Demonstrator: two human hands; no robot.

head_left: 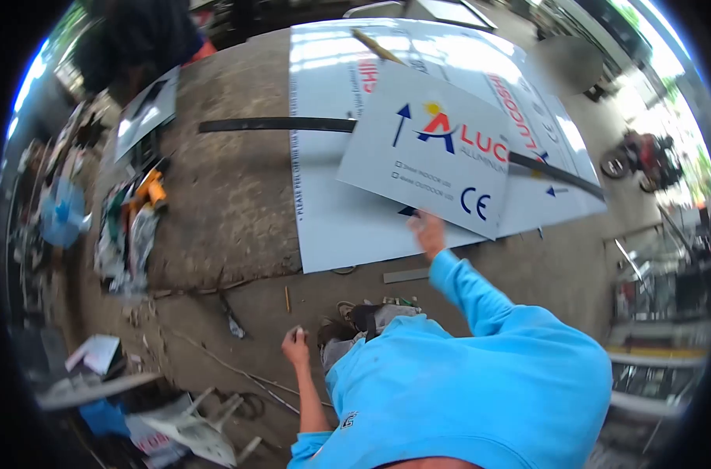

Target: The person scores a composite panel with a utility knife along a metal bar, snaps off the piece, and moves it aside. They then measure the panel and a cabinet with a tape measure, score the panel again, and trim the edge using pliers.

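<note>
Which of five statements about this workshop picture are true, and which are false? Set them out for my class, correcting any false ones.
1. The right hand is at the near edge of the small board. True.
2. The left hand rests on the small board. False: the left hand is well apart from the small board.
3. In this view, the small board hides the middle of the dark strip. True.
4. The arrow printed on the small board is red. False: the arrow is blue.
5. A motorcycle stands on the right side of the view. True.
</note>
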